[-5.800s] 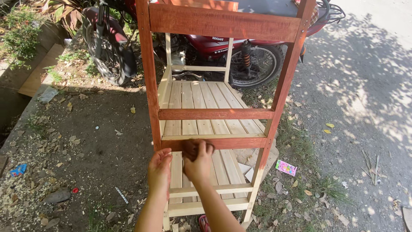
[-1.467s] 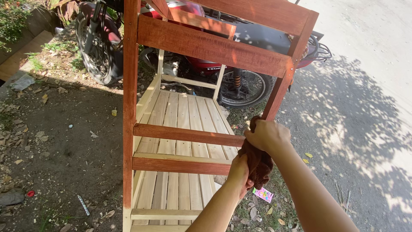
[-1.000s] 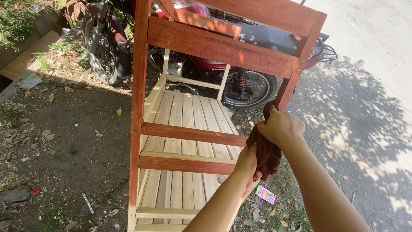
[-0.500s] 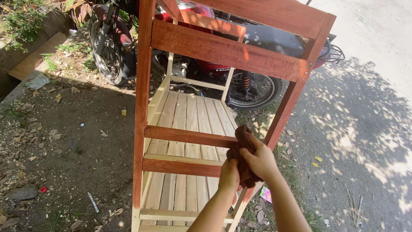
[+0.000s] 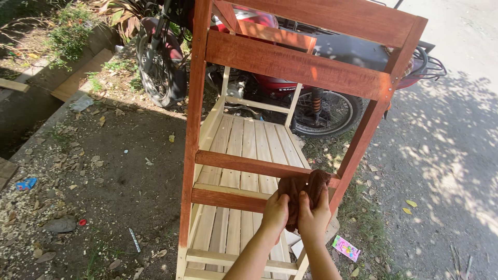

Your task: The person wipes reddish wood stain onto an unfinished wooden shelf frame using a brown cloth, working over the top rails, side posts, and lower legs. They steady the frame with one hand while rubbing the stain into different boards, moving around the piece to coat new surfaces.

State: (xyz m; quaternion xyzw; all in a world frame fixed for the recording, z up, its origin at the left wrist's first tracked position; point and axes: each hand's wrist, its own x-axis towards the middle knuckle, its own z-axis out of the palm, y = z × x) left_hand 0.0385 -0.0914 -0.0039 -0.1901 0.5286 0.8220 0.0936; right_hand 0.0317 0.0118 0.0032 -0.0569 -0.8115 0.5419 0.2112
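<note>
one brown rag point(image 5: 303, 193) gripped by left hand point(image 5: 276, 213) and right hand point(image 5: 314, 220).

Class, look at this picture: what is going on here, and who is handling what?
A person holds a dark brown cloth in both hands, left hand and right hand, pressed against a red-stained crossbar of a wooden rack. The lower slats are bare pale wood. A red motorcycle is parked behind on the dirt.

An outdoor yard beside a road serves as an open-air woodworking spot. Bare dirt point(image 5: 104, 171) strewn with dry leaves lies at nine o'clock, a parked red motorcycle point(image 5: 270, 78) at twelve, sunlit pavement point(image 5: 456, 135) at three, and a half-stained wooden shelf frame point(image 5: 270, 103) stands at center.
</note>
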